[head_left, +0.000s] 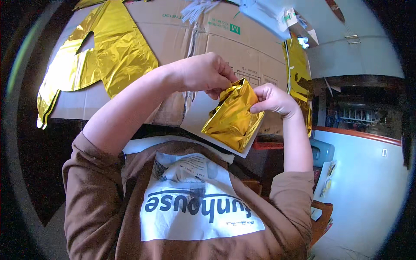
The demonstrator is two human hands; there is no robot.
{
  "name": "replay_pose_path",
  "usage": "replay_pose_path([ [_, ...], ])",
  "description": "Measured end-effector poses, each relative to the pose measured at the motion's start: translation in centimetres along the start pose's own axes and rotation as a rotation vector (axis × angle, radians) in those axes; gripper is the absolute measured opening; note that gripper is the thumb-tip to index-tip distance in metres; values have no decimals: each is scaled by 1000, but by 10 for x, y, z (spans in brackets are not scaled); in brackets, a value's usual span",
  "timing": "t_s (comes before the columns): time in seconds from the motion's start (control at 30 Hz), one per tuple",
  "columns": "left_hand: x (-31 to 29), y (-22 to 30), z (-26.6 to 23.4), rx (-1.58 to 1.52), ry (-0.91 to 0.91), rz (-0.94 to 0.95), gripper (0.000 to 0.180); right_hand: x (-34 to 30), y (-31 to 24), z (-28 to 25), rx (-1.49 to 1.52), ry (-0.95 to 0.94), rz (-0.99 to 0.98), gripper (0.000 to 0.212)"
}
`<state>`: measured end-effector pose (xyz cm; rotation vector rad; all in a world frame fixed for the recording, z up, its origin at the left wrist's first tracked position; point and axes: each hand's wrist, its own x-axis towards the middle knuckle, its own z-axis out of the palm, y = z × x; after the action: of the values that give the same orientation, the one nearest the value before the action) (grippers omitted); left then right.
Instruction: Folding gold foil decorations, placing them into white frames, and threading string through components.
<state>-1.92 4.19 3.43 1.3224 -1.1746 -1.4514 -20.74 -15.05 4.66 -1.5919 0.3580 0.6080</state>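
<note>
A folded gold foil balloon point(236, 115) is between my two hands, its shiny surface creased. My left hand point(208, 76) pinches its upper left edge, fingers bent inward. Closed on its upper right side is my right hand point(275, 99), with the thumb pressed on the foil. Beneath the folded foil lies a white sheet point(197, 115), partly covered. A flat, uninflated gold foil balloon shaped like a letter A point(123, 50) is spread out at the left, beyond my left forearm.
Flattened brown cardboard point(173, 37) covers the work surface. Thin white straws point(197, 11) lie at its far edge. More gold foil point(299, 76) hangs at the right side, near a small white box point(292, 19). A pale blue panel point(355, 173) stands farther right.
</note>
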Motion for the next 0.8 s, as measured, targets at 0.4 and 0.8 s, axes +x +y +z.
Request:
replay_pose_path([
  [0.4, 0, 2, 11, 195, 112, -57, 22, -3, -3, 6, 50, -6, 26, 34],
  [0.8, 1, -4, 20, 177, 170, -58, 21, -2, 5, 4, 28, -2, 35, 33],
])
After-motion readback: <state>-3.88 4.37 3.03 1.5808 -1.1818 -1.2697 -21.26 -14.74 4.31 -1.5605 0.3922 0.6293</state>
